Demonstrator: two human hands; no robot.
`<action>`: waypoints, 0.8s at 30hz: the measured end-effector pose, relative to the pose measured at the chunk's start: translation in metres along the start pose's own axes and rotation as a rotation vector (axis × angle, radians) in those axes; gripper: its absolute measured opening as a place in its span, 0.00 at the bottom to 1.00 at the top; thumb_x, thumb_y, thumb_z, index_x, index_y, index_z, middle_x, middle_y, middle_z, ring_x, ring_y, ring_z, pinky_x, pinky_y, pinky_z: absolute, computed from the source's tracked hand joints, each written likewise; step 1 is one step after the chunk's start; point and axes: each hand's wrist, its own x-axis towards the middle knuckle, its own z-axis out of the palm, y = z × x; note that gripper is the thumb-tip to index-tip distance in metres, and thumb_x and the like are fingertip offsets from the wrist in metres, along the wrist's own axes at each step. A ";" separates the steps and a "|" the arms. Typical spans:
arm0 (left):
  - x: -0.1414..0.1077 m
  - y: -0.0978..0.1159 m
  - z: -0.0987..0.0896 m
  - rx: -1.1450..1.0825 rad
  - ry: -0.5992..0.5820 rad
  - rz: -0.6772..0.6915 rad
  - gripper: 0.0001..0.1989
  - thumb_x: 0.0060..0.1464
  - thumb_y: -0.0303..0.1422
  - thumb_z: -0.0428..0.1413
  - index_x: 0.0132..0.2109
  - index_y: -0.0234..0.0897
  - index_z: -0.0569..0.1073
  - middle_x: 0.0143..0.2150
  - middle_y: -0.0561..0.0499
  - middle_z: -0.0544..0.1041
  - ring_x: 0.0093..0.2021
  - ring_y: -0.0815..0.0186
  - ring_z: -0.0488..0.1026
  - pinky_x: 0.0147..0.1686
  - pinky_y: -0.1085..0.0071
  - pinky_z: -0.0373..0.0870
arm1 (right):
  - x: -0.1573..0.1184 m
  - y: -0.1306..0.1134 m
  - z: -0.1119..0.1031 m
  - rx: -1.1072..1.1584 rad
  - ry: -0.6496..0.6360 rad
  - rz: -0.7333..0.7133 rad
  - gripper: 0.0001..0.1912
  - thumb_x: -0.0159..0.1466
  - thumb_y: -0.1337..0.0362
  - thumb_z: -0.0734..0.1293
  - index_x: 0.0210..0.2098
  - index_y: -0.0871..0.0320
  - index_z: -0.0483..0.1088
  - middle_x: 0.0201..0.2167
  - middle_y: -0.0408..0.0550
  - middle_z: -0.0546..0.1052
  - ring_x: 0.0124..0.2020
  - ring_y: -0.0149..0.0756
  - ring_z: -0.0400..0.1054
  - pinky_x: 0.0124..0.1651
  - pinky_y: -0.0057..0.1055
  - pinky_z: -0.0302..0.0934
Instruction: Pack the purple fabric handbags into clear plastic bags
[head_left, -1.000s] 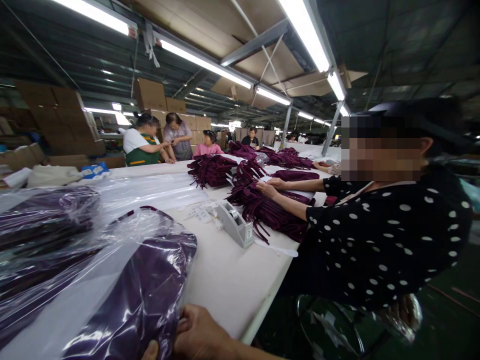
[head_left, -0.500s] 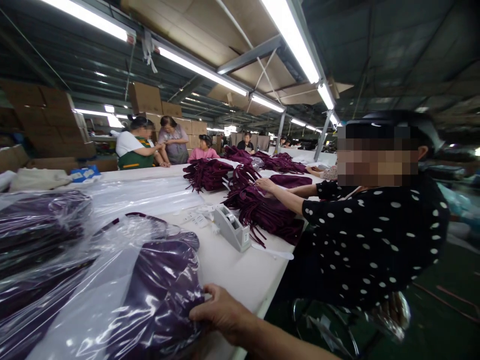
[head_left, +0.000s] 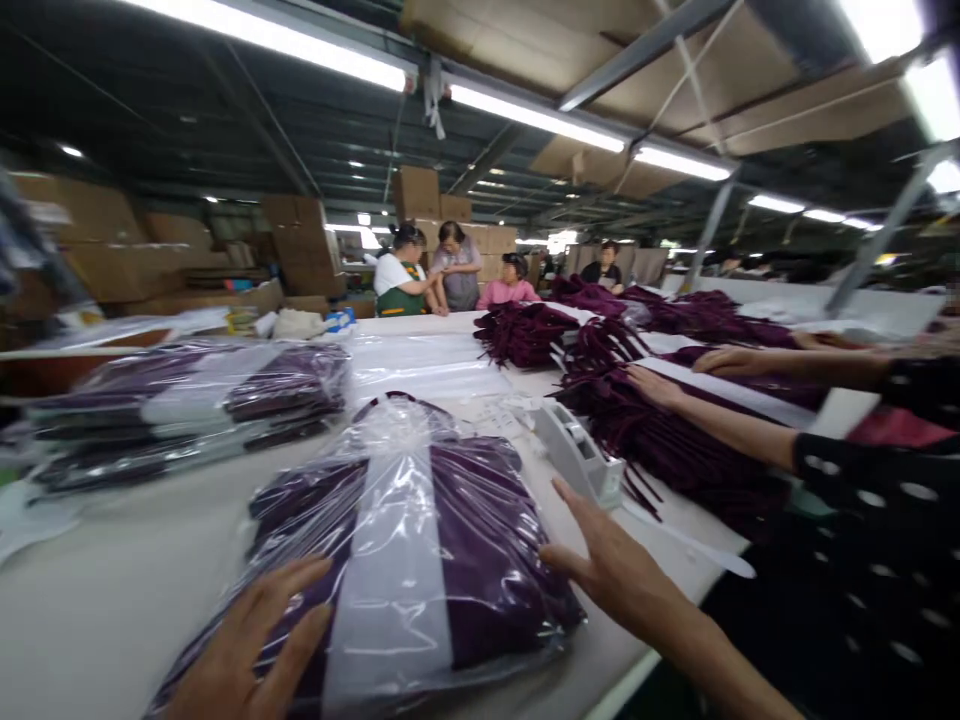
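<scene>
Before me a clear plastic bag (head_left: pixel 401 560) lies flat, with folded dark purple cloth and a pale strip down its middle. My left hand (head_left: pixel 259 640) rests over the bag's near left part, its fingers spread. At the right edge of the bag is my right hand (head_left: pixel 611 565), thumb and fingers apart, the thumb at the plastic. Neither hand grips anything. Just beyond my right hand stands a grey tape dispenser (head_left: pixel 574 455). To the left, more bagged purple cloth (head_left: pixel 202 395) lies in a stack.
A co-worker's hands (head_left: pixel 660 385) lie on heaped purple cloth (head_left: pixel 660 440) with dangling straps at the right. Flat clear plastic sheets (head_left: pixel 427 365) lie farther back on the white table (head_left: pixel 120 570). Several people stand or sit beyond, near cardboard boxes (head_left: pixel 296 245).
My view has swung left. My left hand has come into view over the bag. My right hand has opened away from the bag's edge, and the bag now lies squarely before me.
</scene>
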 end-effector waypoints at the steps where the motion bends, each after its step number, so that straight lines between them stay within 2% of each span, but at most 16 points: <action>1: 0.007 -0.005 -0.003 0.113 0.009 0.086 0.26 0.57 0.55 0.51 0.54 0.46 0.76 0.60 0.50 0.74 0.62 0.51 0.67 0.65 0.53 0.59 | 0.006 -0.004 0.007 -0.007 0.060 -0.078 0.40 0.66 0.49 0.62 0.71 0.58 0.49 0.69 0.58 0.58 0.69 0.49 0.54 0.68 0.47 0.51; 4: 0.019 -0.024 0.002 0.490 0.051 0.347 0.28 0.61 0.52 0.47 0.59 0.39 0.73 0.64 0.43 0.70 0.67 0.50 0.61 0.68 0.51 0.52 | 0.020 -0.008 0.040 -0.084 0.147 -0.331 0.37 0.70 0.48 0.58 0.72 0.55 0.45 0.71 0.54 0.55 0.72 0.46 0.47 0.71 0.49 0.43; 6: 0.018 -0.041 0.011 0.661 0.055 0.411 0.29 0.62 0.50 0.48 0.62 0.37 0.70 0.67 0.42 0.66 0.69 0.49 0.57 0.69 0.49 0.45 | 0.024 -0.001 0.065 -0.177 0.137 -0.457 0.38 0.69 0.47 0.60 0.73 0.52 0.44 0.71 0.51 0.55 0.72 0.46 0.45 0.72 0.51 0.38; 8: 0.012 -0.061 0.017 0.745 0.013 0.394 0.29 0.61 0.49 0.50 0.65 0.40 0.67 0.68 0.43 0.64 0.69 0.49 0.57 0.69 0.48 0.41 | 0.025 0.012 0.085 -0.249 0.127 -0.502 0.40 0.69 0.47 0.61 0.73 0.50 0.41 0.71 0.49 0.56 0.72 0.46 0.45 0.72 0.52 0.37; 10: 0.003 -0.081 0.020 0.759 -0.054 0.337 0.29 0.61 0.48 0.50 0.66 0.45 0.64 0.68 0.46 0.64 0.69 0.51 0.58 0.69 0.47 0.42 | 0.025 0.023 0.095 -0.292 0.117 -0.511 0.40 0.69 0.47 0.61 0.73 0.50 0.39 0.71 0.49 0.56 0.72 0.46 0.47 0.72 0.52 0.37; 13: -0.007 -0.103 0.023 0.720 -0.142 0.250 0.28 0.62 0.46 0.50 0.68 0.51 0.59 0.69 0.51 0.64 0.69 0.54 0.58 0.70 0.48 0.45 | 0.026 0.030 0.097 -0.339 0.111 -0.564 0.41 0.68 0.47 0.61 0.73 0.50 0.41 0.71 0.47 0.56 0.71 0.46 0.48 0.73 0.49 0.33; 15: -0.010 -0.110 0.024 0.673 -0.149 0.212 0.29 0.63 0.45 0.50 0.69 0.53 0.56 0.70 0.52 0.62 0.70 0.55 0.56 0.70 0.47 0.45 | 0.028 0.030 0.095 -0.347 0.137 -0.609 0.41 0.68 0.47 0.62 0.73 0.50 0.42 0.70 0.47 0.57 0.70 0.46 0.51 0.73 0.48 0.34; 18: -0.010 -0.108 0.018 0.562 -0.149 0.138 0.26 0.65 0.43 0.46 0.69 0.51 0.57 0.70 0.52 0.62 0.70 0.55 0.56 0.68 0.45 0.51 | 0.030 0.030 0.095 -0.352 0.174 -0.626 0.41 0.67 0.47 0.62 0.73 0.50 0.42 0.69 0.47 0.60 0.68 0.47 0.56 0.71 0.48 0.42; 20: -0.005 -0.096 0.008 0.494 -0.182 0.069 0.25 0.67 0.41 0.43 0.68 0.50 0.59 0.70 0.50 0.61 0.69 0.56 0.58 0.66 0.48 0.58 | 0.031 0.033 0.097 -0.366 0.177 -0.634 0.40 0.68 0.47 0.62 0.73 0.48 0.42 0.68 0.45 0.61 0.67 0.48 0.58 0.68 0.49 0.46; 22: 0.009 -0.078 -0.004 0.477 -0.223 0.045 0.24 0.67 0.42 0.42 0.68 0.49 0.60 0.71 0.50 0.59 0.69 0.57 0.58 0.65 0.51 0.62 | 0.033 0.036 0.100 -0.373 0.170 -0.662 0.39 0.68 0.48 0.62 0.72 0.46 0.43 0.68 0.44 0.61 0.66 0.48 0.59 0.66 0.48 0.50; 24: 0.032 -0.060 -0.014 0.525 -0.242 0.088 0.25 0.67 0.44 0.43 0.68 0.48 0.59 0.72 0.49 0.57 0.70 0.56 0.56 0.66 0.50 0.60 | 0.036 0.040 0.103 -0.371 0.175 -0.691 0.38 0.67 0.48 0.62 0.72 0.44 0.45 0.67 0.43 0.63 0.65 0.48 0.60 0.64 0.47 0.53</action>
